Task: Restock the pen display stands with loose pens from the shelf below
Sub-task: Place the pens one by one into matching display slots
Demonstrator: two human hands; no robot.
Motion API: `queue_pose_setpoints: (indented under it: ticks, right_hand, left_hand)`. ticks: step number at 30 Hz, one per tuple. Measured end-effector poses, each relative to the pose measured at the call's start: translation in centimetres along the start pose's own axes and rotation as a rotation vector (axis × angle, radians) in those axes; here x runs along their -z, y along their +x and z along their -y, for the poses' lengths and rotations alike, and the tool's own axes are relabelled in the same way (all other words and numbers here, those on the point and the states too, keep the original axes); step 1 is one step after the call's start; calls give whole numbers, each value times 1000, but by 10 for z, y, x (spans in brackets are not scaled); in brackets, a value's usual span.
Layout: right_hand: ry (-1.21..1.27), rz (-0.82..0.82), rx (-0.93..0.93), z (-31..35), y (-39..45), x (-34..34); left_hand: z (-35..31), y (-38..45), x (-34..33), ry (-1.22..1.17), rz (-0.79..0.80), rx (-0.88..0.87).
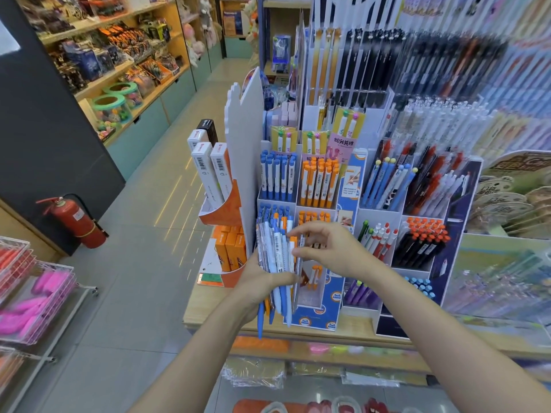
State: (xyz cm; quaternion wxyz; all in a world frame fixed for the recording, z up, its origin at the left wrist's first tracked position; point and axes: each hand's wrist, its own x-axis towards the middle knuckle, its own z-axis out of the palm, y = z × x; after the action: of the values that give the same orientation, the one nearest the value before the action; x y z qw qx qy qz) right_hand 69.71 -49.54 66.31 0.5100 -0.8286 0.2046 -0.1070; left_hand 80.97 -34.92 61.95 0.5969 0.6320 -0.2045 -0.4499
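Observation:
My left hand (258,278) grips a bundle of loose pens (277,263), blue, white and orange, held upright in front of the tiered pen display stand (347,201). My right hand (331,248) reaches into the top of the bundle and pinches one pen between thumb and fingers. The stand's upper slots hold blue pens (277,177) and orange pens (319,183). The lower slots behind the bundle are partly hidden; one lower orange slot (313,278) holds only a few pens.
A second white stand (417,222) to the right holds red, black and blue pens. Orange boxes (229,248) and white boxes sit left of the stand. The wooden shelf edge (298,332) runs below, with wrapped packs underneath. A red fire extinguisher (74,222) stands across the aisle.

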Motion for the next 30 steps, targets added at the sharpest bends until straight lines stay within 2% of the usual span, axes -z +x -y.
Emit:
queue_pose_setpoints:
  ticks: [4,8,11,13,15,17,19,21,23,25,30]
  right_hand:
    - [76,-13,-48,4,2,3]
    - [-35,-17,-70,14,9,8]
    - [22,-36,-121,20,14,18]
    - [158,-69,-148,26,16,28]
    - [387,-191,-178,35,18,43]
    - [495,-392,-141,39,18,65]
    - [388,-559,-64,34,16,80]
    - [137,-632,-52,20,13,78]
    - [-57,-597,-69,0,10,57]
    - [-103,-554,-48,-19,11,30]
    - [-176,-580,14,-43,24,-9]
  left_hand:
    - [1,2,2,5,55,7]
    - [4,2,1,-11,34,29]
    - [8,4,4,-4,27,48]
    - [9,6,7,8,19,59]
    - [12,7,9,11,-5,65]
    - [15,8,11,-2,-42,72]
    - [18,10,14,-18,-74,75]
    - [20,12,16,-27,-101,77]
    - [19,14,15,-38,-115,64]
    - [17,17,12,-54,-136,51]
    - [11,21,9,-57,-133,22]
